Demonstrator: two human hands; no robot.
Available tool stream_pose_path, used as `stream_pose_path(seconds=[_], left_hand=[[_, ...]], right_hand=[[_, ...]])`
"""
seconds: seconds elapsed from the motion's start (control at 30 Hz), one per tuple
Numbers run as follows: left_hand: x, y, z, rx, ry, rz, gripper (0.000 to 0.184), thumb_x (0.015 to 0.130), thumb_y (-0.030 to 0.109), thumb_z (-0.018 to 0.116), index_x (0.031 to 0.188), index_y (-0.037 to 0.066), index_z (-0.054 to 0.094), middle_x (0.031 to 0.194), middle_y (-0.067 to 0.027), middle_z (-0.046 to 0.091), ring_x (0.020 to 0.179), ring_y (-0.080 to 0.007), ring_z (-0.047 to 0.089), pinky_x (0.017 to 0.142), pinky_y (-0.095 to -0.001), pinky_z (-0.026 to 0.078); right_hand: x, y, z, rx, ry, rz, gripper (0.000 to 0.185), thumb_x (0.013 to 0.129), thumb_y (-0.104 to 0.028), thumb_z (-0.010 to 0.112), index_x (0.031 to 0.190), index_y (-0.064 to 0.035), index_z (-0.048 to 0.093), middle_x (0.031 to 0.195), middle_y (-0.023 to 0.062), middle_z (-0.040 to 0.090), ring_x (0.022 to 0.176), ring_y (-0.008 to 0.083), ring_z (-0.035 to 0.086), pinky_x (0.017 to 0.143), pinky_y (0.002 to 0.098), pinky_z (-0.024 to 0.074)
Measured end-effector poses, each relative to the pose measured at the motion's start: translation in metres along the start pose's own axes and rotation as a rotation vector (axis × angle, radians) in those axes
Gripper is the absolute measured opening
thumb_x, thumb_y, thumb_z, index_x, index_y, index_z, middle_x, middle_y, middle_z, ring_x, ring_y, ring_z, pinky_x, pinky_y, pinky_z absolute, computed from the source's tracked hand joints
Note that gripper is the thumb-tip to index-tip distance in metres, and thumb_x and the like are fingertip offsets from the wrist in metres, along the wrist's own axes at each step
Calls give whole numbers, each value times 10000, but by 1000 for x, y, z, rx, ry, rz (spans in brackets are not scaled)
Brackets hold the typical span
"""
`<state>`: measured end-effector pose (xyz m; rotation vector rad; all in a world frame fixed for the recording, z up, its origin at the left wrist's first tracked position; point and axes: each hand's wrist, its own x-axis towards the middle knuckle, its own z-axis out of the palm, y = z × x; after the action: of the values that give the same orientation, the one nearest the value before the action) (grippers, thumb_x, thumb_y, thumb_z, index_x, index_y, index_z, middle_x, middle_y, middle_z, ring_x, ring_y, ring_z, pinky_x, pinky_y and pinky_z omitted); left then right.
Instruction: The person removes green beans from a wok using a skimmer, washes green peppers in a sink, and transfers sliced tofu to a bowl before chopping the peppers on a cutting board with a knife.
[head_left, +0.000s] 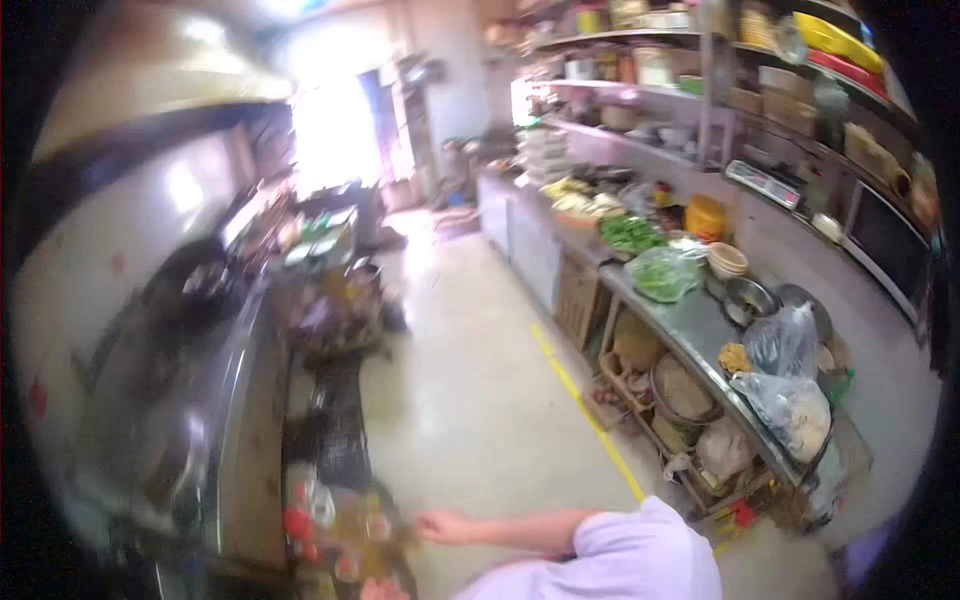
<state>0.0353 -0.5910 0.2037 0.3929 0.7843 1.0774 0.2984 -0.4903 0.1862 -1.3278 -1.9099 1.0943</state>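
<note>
My right arm, in a pale short sleeve (640,550), reaches leftward across the bottom of the view. At its end is my right hand (447,527), fingers apparently curled in; whatever they may hold is too blurred to make out. My left hand (384,590) is cut off by the lower edge, its fingers smeared and mostly hidden. Both hands are close to a low stand of condiments (345,530), where blurred red items (298,522) and a whitish container (320,503) show. I cannot tell whether either hand touches them.
A steel cooking counter (235,420) runs along the left. On the right, a steel table (690,335) bears leafy greens (632,235), bagged greens (665,275), a metal bowl (748,300) and plastic bags (785,345). Loaded shelves (620,85) hang above. A yellow line (590,415) marks the floor.
</note>
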Motion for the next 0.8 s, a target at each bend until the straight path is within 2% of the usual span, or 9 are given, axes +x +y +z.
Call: stream_pose_path(seconds=[0.03, 0.07, 0.27, 0.33, 0.4, 0.6, 0.67, 0.7, 0.8], left_hand=[[25, -6, 6, -78, 146, 20, 282, 911, 310, 566, 1109, 110, 547, 920, -67, 606, 812, -213, 572, 782, -363, 496], [46, 5, 5, -146, 48, -109, 231, 912, 309, 568, 989, 91, 568, 891, -70, 610, 815, -214, 570, 744, -375, 497], [187, 14, 39, -164, 289, -209, 248, 888, 352, 543, 868, 114, 607, 785, -17, 635, 757, -172, 611, 676, -357, 501], [198, 45, 60, -454, -71, -220, 237, 886, 333, 548, 877, 104, 606, 779, -25, 635, 729, -184, 610, 653, -367, 506], [248, 48, 15, -389, 300, -121, 229, 883, 315, 549, 880, 93, 604, 769, -25, 632, 714, -183, 610, 629, -350, 505], [360, 158, 15, -412, 538, 124, 137, 884, 165, 543, 1017, 138, 565, 879, -13, 631, 766, -148, 591, 695, -311, 499], [403, 203, 36, -293, 549, 169, 171, 892, 214, 551, 1044, 142, 577, 902, -29, 646, 784, -168, 609, 690, -330, 504], [423, 217, 41, -227, 549, 182, 190, 895, 239, 556, 1057, 144, 583, 913, -37, 653, 793, -178, 618, 687, -340, 507], [501, 249, 36, -210, 438, 140, 185, 897, 209, 557, 1064, 133, 584, 935, -44, 654, 815, -183, 624, 712, -349, 516]], right_hand=[[0, 10, -6, -77, 42, 75, 294, 861, -314, 564, 1042, -91, 626, 954, 126, 668, 857, 257, 636, 761, 382, 500], [4, 21, -4, -11, 15, 171, 330, 885, -330, 535, 1080, -72, 601, 1029, 145, 651, 913, 289, 629, 807, 394, 491], [79, 112, -50, -17, -160, 259, 375, 867, -308, 583, 1156, -70, 592, 1040, 130, 664, 946, 264, 640, 830, 373, 500], [122, 131, -69, -64, -248, 250, 381, 853, -315, 594, 1126, -49, 607, 980, 140, 678, 902, 262, 649, 800, 364, 507], [175, 146, -92, -225, -336, 361, 416, 823, -306, 607, 1154, -54, 604, 974, 157, 679, 901, 289, 651, 817, 379, 504], [220, 328, -188, -368, -141, 759, 410, 809, -289, 628, 1122, -24, 636, 979, 187, 673, 901, 277, 652, 774, 385, 527], [232, 304, -227, -227, -42, 1023, 326, 818, -192, 571, 1026, 49, 636, 739, 142, 640, 593, 210, 610, 502, 337, 490], [225, 312, -237, -73, 155, 973, 165, 766, -159, 594, 713, -11, 641, 560, 62, 556, 471, 155, 528, 438, 323, 432], [256, 324, -267, -23, 1, 1116, 176, 785, -168, 585, 674, -30, 591, 566, 53, 541, 480, 165, 529, 437, 320, 415]])
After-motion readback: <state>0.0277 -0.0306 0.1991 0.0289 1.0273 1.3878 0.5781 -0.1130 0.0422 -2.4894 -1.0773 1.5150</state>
